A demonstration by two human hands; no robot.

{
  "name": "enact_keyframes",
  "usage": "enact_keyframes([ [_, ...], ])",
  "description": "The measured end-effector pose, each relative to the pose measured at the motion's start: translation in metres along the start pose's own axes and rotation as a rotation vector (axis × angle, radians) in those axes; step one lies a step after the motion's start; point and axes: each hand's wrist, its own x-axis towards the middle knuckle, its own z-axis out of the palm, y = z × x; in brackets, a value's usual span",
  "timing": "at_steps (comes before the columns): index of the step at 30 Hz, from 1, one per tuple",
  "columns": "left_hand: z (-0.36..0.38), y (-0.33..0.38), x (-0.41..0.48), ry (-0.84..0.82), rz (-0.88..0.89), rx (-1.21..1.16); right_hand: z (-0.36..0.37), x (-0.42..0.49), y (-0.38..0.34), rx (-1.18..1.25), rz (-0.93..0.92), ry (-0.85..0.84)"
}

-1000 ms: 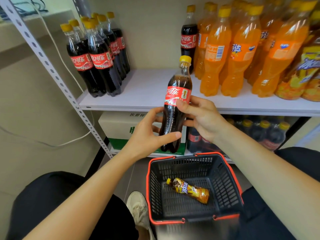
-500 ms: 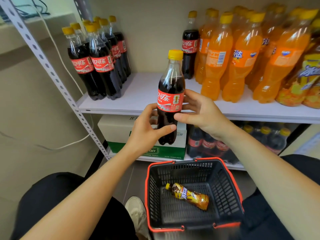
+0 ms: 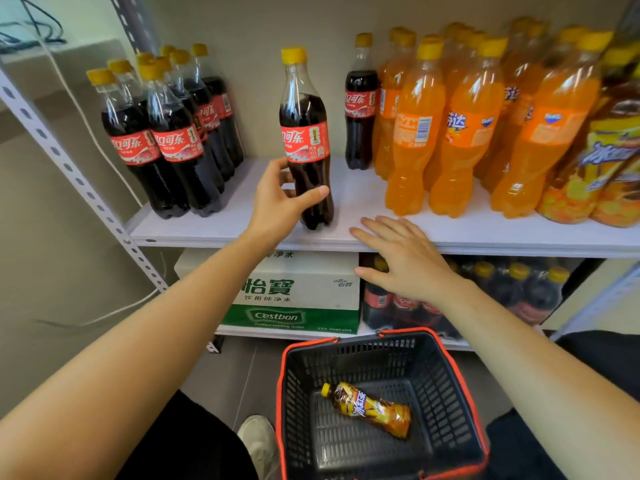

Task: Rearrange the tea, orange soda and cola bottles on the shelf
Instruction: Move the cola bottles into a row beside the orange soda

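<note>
White shelf (image 3: pixel 242 216): cluster of cola bottles (image 3: pixel 166 143) left, single cola bottle (image 3: pixel 306 147) upright mid-front, lone cola bottle (image 3: pixel 360 112) beside orange soda bottles (image 3: pixel 450 133), tea bottles (image 3: pixel 609 161) far right.

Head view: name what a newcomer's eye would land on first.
The left hand grips a cola bottle upright near the front of the shelf, in the gap between a cluster of cola bottles on the left and a row of orange soda bottles on the right. The right hand is open, fingers spread, at the shelf's front edge. Below, a tea bottle lies on its side in a black basket.
</note>
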Motion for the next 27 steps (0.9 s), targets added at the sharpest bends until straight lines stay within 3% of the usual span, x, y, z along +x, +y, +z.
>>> enact_keyframes([
  [10,0.066,-0.024,0.086,-0.019,-0.001,-0.020,0.007,-0.003,0.005,-0.024,-0.023,0.001],
  [20,0.100,-0.033,0.125,-0.091,0.071,0.111,0.007,-0.003,0.006,-0.018,-0.048,0.008],
  [27,0.089,-0.029,0.121,-0.213,-0.043,0.230,0.006,-0.003,0.005,-0.005,-0.033,0.024],
])
